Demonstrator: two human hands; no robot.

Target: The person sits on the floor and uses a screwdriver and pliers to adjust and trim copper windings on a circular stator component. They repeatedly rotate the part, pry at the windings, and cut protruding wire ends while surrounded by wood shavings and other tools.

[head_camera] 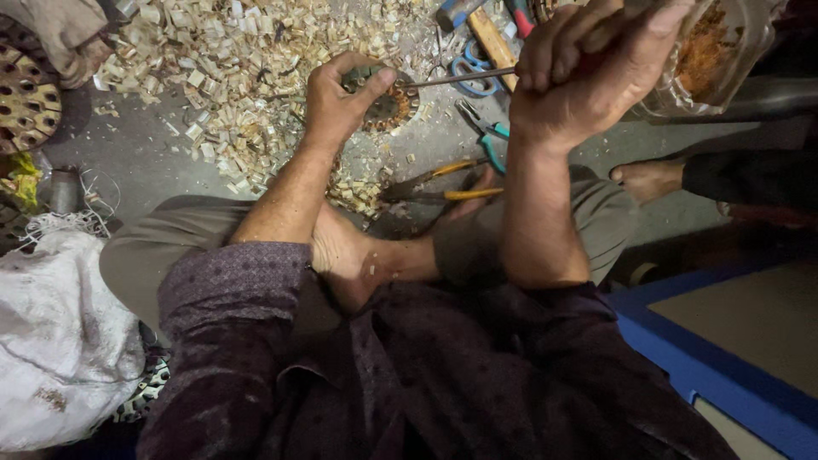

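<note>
Purple-sleeved arms reach forward: left hand (341, 98) clamps a round motor stator (390, 104) to the floor (136, 162), while right hand (592, 72), fisted, holds a metal rod (456, 79) pointing leftward into it.

The left hand (341, 98) covers much of the round metal part (390, 106), so its near side is hidden. The right hand (588, 72) wraps the handle of the thin rod (460, 78) (only the shaft shows), and the top edge cuts off its knuckles. The clear jar (716, 51) is partly behind that hand and cut off too.
</note>
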